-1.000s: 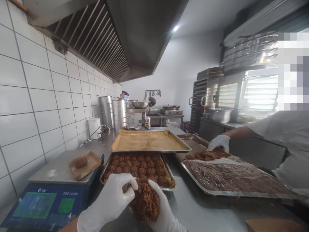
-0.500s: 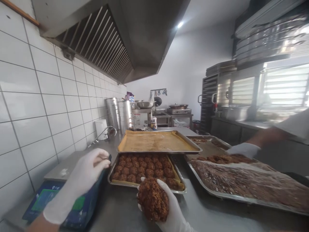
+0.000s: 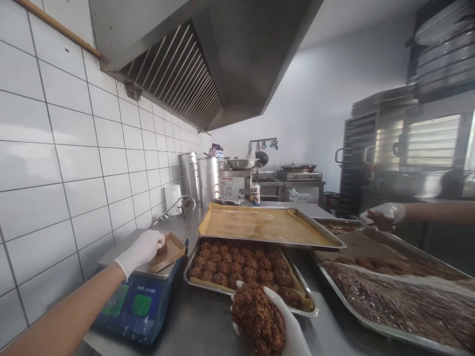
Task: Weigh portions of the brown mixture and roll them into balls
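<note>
Left hand (image 3: 143,249), gloved, over scale (image 3: 137,301) at left of bench (image 3: 208,324); grip closed on small ball (image 3: 162,247) lying in brown paper tray (image 3: 171,252) on scale top. Centre: metal tray (image 3: 187,271) held rows of brown balls (image 3: 237,262) on paper liner; paper-lined tray (image 3: 334,241) sat across its far end. Near centre: right hand (image 3: 293,333), grip clamped round big lump (image 3: 258,319) of shredded brown mix. Right: large tray (image 3: 345,310) held film-covered mix (image 3: 401,301); co-worker's gloved hand (image 3: 384,213) hovered at far end.

Smooth white rubber gloves cover each hand (image 3: 143,249). The brown meat lump (image 3: 258,321) looks rough and crumbly. The steel bench (image 3: 200,326) gleams dully, brushed.
</note>
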The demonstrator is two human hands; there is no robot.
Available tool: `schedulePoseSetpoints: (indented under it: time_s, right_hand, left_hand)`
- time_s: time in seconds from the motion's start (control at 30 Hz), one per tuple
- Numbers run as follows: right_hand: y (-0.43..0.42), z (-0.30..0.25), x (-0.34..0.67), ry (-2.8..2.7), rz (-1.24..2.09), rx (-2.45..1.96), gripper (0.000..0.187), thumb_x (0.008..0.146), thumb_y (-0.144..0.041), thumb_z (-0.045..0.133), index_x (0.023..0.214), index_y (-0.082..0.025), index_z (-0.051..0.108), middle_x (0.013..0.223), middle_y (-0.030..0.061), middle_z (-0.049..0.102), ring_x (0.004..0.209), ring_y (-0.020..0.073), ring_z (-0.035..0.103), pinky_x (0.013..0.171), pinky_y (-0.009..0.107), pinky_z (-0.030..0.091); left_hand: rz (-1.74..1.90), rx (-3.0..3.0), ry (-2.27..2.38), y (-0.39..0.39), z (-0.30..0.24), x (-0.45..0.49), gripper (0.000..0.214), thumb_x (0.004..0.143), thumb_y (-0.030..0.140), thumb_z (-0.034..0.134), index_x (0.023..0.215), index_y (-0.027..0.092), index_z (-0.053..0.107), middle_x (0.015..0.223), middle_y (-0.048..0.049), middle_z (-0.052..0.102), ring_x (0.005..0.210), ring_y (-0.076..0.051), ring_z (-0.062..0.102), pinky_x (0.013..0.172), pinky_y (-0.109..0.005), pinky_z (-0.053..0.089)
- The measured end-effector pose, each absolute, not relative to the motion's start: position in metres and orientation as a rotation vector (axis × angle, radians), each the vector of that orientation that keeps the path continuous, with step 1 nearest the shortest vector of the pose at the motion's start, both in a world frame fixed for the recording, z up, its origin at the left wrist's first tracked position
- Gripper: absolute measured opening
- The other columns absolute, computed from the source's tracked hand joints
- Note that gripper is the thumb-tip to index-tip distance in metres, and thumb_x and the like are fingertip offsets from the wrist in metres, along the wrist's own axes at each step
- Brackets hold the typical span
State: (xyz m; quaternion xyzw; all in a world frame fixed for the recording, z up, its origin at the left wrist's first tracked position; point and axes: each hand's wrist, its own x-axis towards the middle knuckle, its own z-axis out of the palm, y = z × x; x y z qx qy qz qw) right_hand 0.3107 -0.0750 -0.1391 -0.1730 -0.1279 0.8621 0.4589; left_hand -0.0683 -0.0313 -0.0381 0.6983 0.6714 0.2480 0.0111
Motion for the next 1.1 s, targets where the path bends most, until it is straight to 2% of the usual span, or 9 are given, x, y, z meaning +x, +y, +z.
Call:
schedulePoseSetpoints:
  time_s: [0.07, 0.13, 0.2, 0.33, 0.47, 0.7, 0.8, 0.93, 1.1]
  right_hand:
    - [-0.076, -0.138, 0.311, -0.316, 2.118, -0.431, 0.041, 0.086, -0.045, 0.071, 0.115, -0.016, 0.076, 0.103, 0.0136, 0.079, 0.09, 0.0298, 0.075, 0.087, 0.048, 0.06]
    - [-0.076, -0.137, 0.31, -0.311, 2.129, -0.433, 0.043, 0.086, -0.045, 0.071, 0.116, -0.014, 0.075, 0.105, 0.0149, 0.079, 0.091, 0.0304, 0.075, 0.087, 0.048, 0.06]
    - [-0.075, -0.137, 0.31, -0.294, 2.141, -0.444, 0.043, 0.086, -0.043, 0.071, 0.117, -0.013, 0.075, 0.107, 0.0155, 0.079, 0.092, 0.0299, 0.075, 0.09, 0.048, 0.06]
    - [-0.074, -0.137, 0.309, -0.248, 2.123, -0.51, 0.042, 0.085, -0.041, 0.071, 0.118, -0.014, 0.075, 0.11, 0.0152, 0.078, 0.095, 0.0294, 0.075, 0.096, 0.049, 0.058]
    - [-0.07, -0.138, 0.307, -0.212, 2.101, -0.607, 0.041, 0.082, -0.041, 0.072, 0.115, -0.016, 0.077, 0.111, 0.0142, 0.078, 0.097, 0.0319, 0.075, 0.095, 0.053, 0.059]
    - [-0.063, -0.147, 0.309, -0.226, 2.004, -0.706, 0.033, 0.08, -0.039, 0.075, 0.107, -0.021, 0.079, 0.11, 0.011, 0.079, 0.102, 0.0323, 0.075, 0.104, 0.054, 0.055]
    - [-0.062, -0.147, 0.308, -0.262, 1.976, -0.729, 0.034, 0.08, -0.042, 0.074, 0.105, -0.02, 0.079, 0.11, 0.0125, 0.079, 0.1, 0.0328, 0.075, 0.1, 0.053, 0.057]
    - [-0.06, -0.147, 0.308, -0.279, 1.995, -0.731, 0.039, 0.082, -0.042, 0.071, 0.114, -0.02, 0.077, 0.117, 0.0131, 0.077, 0.099, 0.0332, 0.075, 0.091, 0.05, 0.061]
    - [-0.063, -0.146, 0.31, -0.311, 2.028, -0.693, 0.043, 0.081, -0.039, 0.075, 0.119, -0.02, 0.074, 0.121, 0.0141, 0.076, 0.104, 0.0344, 0.073, 0.096, 0.053, 0.058]
  left_hand:
    - [0.791, 2.17, 2.09, -0.037, -0.028, -0.073, 0.017, 0.085, 0.024, 0.057, 0.081, 0.02, 0.073, 0.088, -0.0075, 0.076, 0.079, -0.024, 0.067, 0.076, -0.034, 0.046]
    - [0.86, 2.162, 2.114, -0.043, -0.013, -0.079, 0.028, 0.091, 0.027, 0.05, 0.102, 0.02, 0.075, 0.106, -0.0088, 0.077, 0.092, -0.025, 0.068, 0.083, -0.035, 0.048]
    - [0.929, 2.165, 2.136, -0.049, 0.002, -0.082, 0.035, 0.095, 0.028, 0.046, 0.114, 0.021, 0.074, 0.122, -0.0081, 0.074, 0.107, -0.026, 0.066, 0.093, -0.036, 0.048]
    - [0.933, 2.293, 2.045, -0.062, 0.024, -0.071, 0.034, 0.096, 0.031, 0.046, 0.112, 0.024, 0.076, 0.123, -0.0032, 0.075, 0.113, -0.025, 0.066, 0.101, -0.036, 0.047]
    - [0.927, 2.47, 1.899, -0.074, 0.038, -0.052, 0.034, 0.097, 0.029, 0.045, 0.112, 0.023, 0.076, 0.123, -0.0022, 0.075, 0.113, -0.024, 0.067, 0.101, -0.036, 0.049]
    - [0.902, 2.514, 1.846, -0.085, 0.047, -0.044, 0.032, 0.097, 0.026, 0.047, 0.11, 0.024, 0.076, 0.122, -0.0024, 0.075, 0.111, -0.023, 0.069, 0.097, -0.037, 0.051]
    - [0.89, 2.515, 1.814, -0.089, 0.048, -0.041, 0.031, 0.098, 0.026, 0.047, 0.111, 0.025, 0.076, 0.122, -0.0009, 0.075, 0.11, -0.022, 0.069, 0.095, -0.037, 0.052]
    - [0.881, 2.548, 1.756, -0.096, 0.05, -0.031, 0.031, 0.099, 0.026, 0.047, 0.112, 0.025, 0.075, 0.121, -0.0001, 0.075, 0.11, -0.021, 0.068, 0.096, -0.036, 0.053]
    - [0.917, 2.59, 1.533, -0.108, 0.041, 0.004, 0.027, 0.099, 0.021, 0.051, 0.11, 0.027, 0.075, 0.115, 0.0026, 0.076, 0.104, -0.017, 0.069, 0.094, -0.033, 0.052]
